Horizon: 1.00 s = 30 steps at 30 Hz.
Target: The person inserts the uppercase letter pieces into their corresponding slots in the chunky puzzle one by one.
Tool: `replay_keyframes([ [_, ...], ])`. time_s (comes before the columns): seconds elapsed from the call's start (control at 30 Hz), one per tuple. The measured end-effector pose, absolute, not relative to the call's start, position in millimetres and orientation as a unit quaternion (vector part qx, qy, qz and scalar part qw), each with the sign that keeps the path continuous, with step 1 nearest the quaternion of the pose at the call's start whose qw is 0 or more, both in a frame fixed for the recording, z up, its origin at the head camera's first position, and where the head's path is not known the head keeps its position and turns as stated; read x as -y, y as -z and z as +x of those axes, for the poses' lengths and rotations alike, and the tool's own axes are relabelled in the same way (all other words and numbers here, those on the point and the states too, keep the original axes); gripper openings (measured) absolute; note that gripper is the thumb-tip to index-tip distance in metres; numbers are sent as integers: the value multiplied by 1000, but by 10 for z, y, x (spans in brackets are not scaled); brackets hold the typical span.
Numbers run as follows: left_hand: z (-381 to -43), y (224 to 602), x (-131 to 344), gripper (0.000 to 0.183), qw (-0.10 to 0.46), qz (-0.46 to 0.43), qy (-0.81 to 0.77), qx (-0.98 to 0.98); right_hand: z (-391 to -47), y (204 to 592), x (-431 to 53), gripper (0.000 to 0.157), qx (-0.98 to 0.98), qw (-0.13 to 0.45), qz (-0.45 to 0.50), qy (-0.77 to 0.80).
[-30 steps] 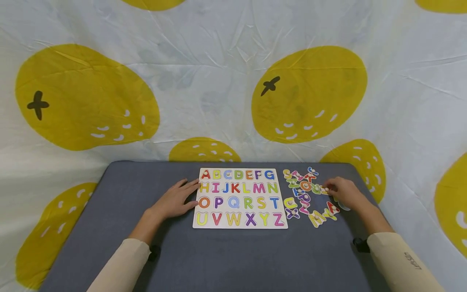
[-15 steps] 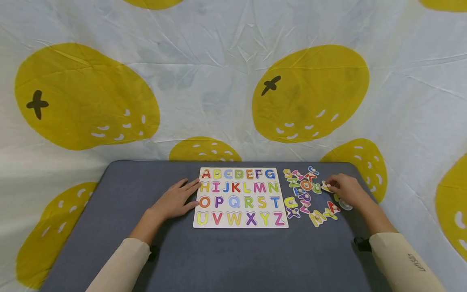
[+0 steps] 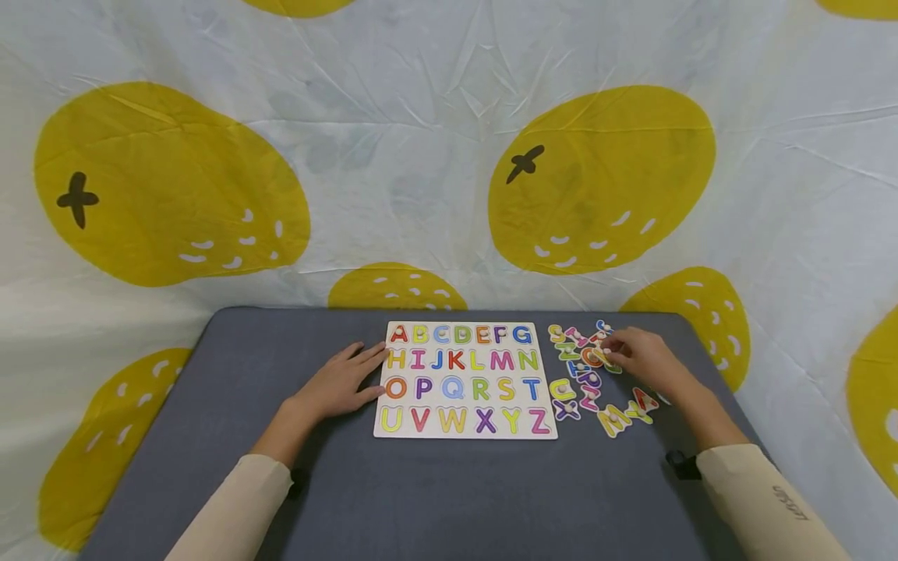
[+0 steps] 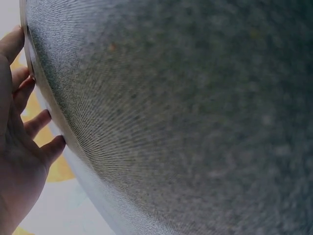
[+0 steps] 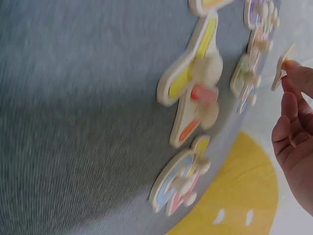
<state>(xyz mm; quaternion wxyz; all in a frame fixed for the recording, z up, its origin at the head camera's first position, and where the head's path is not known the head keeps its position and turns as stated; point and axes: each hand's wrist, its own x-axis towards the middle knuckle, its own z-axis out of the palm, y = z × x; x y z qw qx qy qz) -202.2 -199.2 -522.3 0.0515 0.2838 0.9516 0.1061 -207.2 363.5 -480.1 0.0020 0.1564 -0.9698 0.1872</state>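
You are facing a grey table [image 3: 456, 499] and printed cloth [image 3: 407, 164].
Your left hand [image 3: 337, 387] is touching the board [image 3: 461, 373], spread; your right hand [image 3: 648, 360] is pinching a piece [image 5: 280, 71], its letter unreadable.

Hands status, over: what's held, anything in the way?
Left hand at board's left edge. Right hand pinches one piece, held aloft. Loose letters between it and board; likely passable overhead.

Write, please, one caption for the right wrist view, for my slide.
Right hand pinches a wooden puzzle piece, apart from the knobbed letter pieces lying on a grey tabletop.
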Motion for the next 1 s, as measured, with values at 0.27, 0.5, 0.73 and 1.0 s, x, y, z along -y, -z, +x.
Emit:
replay_keyframes([
  [0.27,-2017,5178,1989,73,54,275,-117,-953,-2145,4808,-3326,15,966,6,188,-179],
  [0.5,-2034,5159,1996,74,57,280,-119,-951,-2202,4809,-3029,11,960,-9,207,-187],
  [0.73,-2029,5167,1988,75,64,284,-114,-950,-2183,4825,-2686,10,949,1,238,-205],
  [1.0,-2033,5182,1987,76,70,283,-117,-949,-2194,4836,-2247,7,940,-29,237,-244],
])
